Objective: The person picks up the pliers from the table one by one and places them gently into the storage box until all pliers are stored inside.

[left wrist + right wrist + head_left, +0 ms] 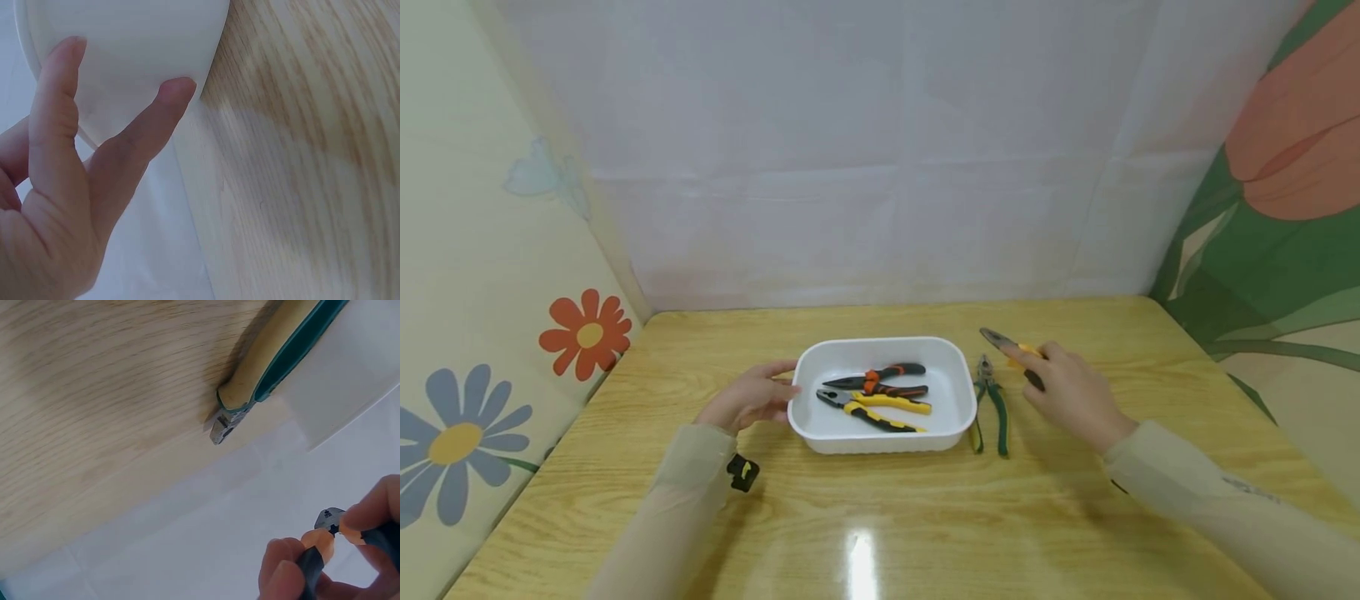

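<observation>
A white plastic tray sits on the table with two pairs of pliers in it. One is a needle-nose pair with red-and-black handles; the other has yellow-and-black handles. My left hand touches the tray's left end, its fingertips against the white wall in the left wrist view. Above the table, right of the tray, my right hand grips pliers with orange-and-black handles, their dark nose pointing far left. Green-handled pliers lie beneath them beside the tray's right end.
The wood-grain table meets a white cloth backdrop at its far edge. Flower-patterned panels stand at both sides. A small black-and-yellow object is at the left wrist.
</observation>
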`<state>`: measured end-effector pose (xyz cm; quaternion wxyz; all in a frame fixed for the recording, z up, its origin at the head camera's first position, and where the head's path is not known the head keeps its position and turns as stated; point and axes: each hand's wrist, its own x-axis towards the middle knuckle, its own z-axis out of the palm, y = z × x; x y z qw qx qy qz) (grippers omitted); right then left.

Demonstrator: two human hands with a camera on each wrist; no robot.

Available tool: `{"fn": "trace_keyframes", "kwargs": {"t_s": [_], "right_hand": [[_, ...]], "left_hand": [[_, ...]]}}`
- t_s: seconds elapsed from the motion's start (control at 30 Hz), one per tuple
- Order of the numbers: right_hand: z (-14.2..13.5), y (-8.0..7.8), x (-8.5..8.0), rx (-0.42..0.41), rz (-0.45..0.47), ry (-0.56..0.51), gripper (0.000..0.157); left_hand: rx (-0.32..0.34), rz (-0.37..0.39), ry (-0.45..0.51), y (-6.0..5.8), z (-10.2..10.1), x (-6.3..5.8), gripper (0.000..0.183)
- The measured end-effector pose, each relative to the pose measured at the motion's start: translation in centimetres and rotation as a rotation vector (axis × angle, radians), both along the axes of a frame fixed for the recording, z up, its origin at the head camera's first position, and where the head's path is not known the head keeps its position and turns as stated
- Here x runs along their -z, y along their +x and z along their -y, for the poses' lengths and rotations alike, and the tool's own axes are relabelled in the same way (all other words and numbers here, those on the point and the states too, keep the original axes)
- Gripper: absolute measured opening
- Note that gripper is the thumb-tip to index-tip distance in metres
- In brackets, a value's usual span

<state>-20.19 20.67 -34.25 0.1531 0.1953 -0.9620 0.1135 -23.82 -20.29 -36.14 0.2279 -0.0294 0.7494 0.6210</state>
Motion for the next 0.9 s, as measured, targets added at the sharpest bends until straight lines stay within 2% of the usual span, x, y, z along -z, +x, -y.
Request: {"fn": "trace_keyframes", "kwargs": {"t_s": [0.37,0.7,0.9], "right_hand": [[0.9,-0.4,0.0,-0.023,-0.028,0.015,0.048],[2.0,-0.6,-0.1,-0.023,-0.001,0.024,0.049],[2.8,-0.8,0.2,-0.066,-0.044,0.008,0.051]], "left_hand": [[0.000,0.000,-0.004,0.0,0.0,-0.1,0.061],[0.001,0.001,-0.001,-0.1,0.1,0.0,0.062],[-0.002,0.004,0.005,0.0,0.0,-0.1,0.062]]}}
